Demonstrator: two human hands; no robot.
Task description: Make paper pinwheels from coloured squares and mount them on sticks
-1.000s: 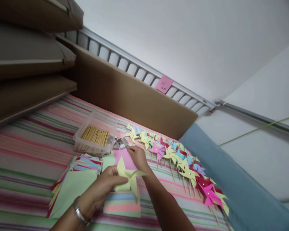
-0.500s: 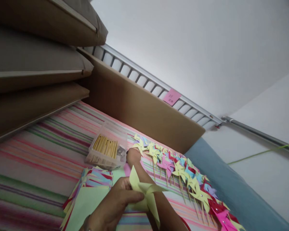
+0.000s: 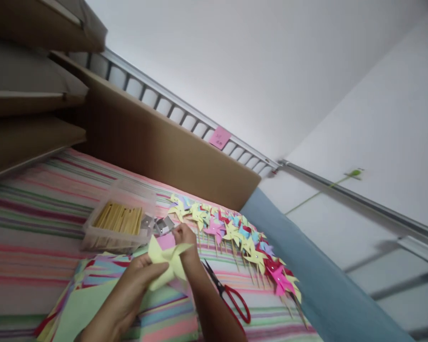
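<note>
One yellow pinwheel (image 3: 175,262) is sitting in the left hand (image 3: 137,281), whose thumb is pressing on its near face while the fingers are curling behind. The right hand (image 3: 186,240) is hovering just beyond it, near a silver tin (image 3: 163,225); its fingers are drawing close together, and I cannot tell whether they are holding anything. A piece of pink paper (image 3: 166,241) is showing between the pinwheel and the tin.

Left of the tin, a clear box (image 3: 110,242) is holding a bundle of wooden sticks (image 3: 118,217). Nearer the person, a stack of coloured paper (image 3: 82,299) is lying partly under the left forearm, with a pale green sheet showing on top. Scissors (image 3: 231,298) with black blades and red handles are lying to the right of the right forearm, their handles towards the person.

Farther right, a long cluster of finished pinwheels (image 3: 231,233) in yellow, pink, red and blue is lying on the striped cloth (image 3: 21,280), sticks pointing towards the person. Behind them a brown board (image 3: 164,152) is standing against a radiator (image 3: 178,115), where a pink note (image 3: 219,137) is hanging.
</note>
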